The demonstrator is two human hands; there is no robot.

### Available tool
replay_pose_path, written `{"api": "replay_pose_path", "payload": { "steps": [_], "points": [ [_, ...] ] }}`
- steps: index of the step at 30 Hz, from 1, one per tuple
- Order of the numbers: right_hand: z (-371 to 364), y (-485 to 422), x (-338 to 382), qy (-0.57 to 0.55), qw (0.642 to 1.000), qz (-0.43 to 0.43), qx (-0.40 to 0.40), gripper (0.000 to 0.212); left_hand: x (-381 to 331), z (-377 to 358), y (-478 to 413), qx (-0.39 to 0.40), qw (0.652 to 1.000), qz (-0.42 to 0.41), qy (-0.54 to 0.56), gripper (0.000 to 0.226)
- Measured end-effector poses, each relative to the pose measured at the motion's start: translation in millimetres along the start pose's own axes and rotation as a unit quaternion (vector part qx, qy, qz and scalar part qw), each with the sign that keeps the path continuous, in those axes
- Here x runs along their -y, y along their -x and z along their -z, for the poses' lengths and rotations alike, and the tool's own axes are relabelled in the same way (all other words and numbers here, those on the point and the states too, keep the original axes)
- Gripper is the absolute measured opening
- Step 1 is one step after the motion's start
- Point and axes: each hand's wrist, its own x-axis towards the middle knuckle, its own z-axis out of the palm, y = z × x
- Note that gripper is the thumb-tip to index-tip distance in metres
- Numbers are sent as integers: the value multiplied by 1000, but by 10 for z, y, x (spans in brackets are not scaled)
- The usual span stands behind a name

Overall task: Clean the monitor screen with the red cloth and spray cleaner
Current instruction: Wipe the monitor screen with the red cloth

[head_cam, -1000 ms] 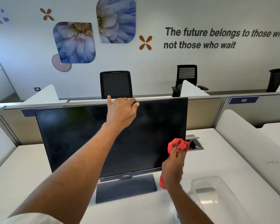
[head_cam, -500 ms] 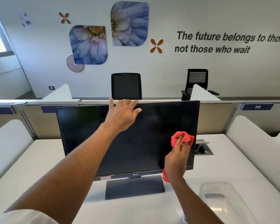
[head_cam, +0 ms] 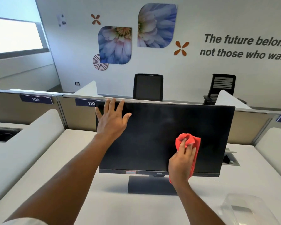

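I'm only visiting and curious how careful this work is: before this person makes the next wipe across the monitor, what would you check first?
1. Grip: right hand holds the red cloth against the monitor: ok.
2. Steadying: left hand lies flat on the monitor's upper left corner: ok.
3. Footing: stand base sits flat on the desk: ok.
4. Supply: spray cleaner within reach: cannot tell, no bottle in view.
5. Path: clear plastic container lies apart from the right arm: ok.

Left hand (head_cam: 111, 122) spread flat; right hand (head_cam: 181, 161) grips red cloth (head_cam: 197, 143).
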Motion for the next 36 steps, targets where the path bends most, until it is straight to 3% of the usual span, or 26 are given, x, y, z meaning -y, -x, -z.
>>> {"api": "replay_pose_path", "payload": {
  "steps": [6,9,11,15,20,23,26,31,36],
  "points": [
    [-242,475,537,68,979,184,53,75,-38,34,-53,14,1000,4,-3,59],
    [-252,543,529,78,973,204,73,77,-28,56,-42,9,1000,-5,-5,55],
    [-179,459,409,96,976,177,78,76,-13,67,-46,10,1000,-15,-4,55],
    [50,121,7,46,998,-2,31,65,25,91,-74,5,1000,-27,-8,54],
    [223,-204,-439,-20,996,-81,-29,64,26,107,-85,-24,999,-47,-10,51],
    [191,-204,-339,-44,990,-121,-49,64,57,103,-76,-31,998,-56,-9,51],
    [44,57,114,-32,996,-70,-51,61,59,103,-59,-36,998,-57,-12,53],
    [-262,782,1042,8,991,95,89,80,34,95,-51,-39,998,-54,-2,53],
    [-395,932,1263,48,975,184,110,82,116,114,-30,-34,997,-64,-5,52]
  ]
}}
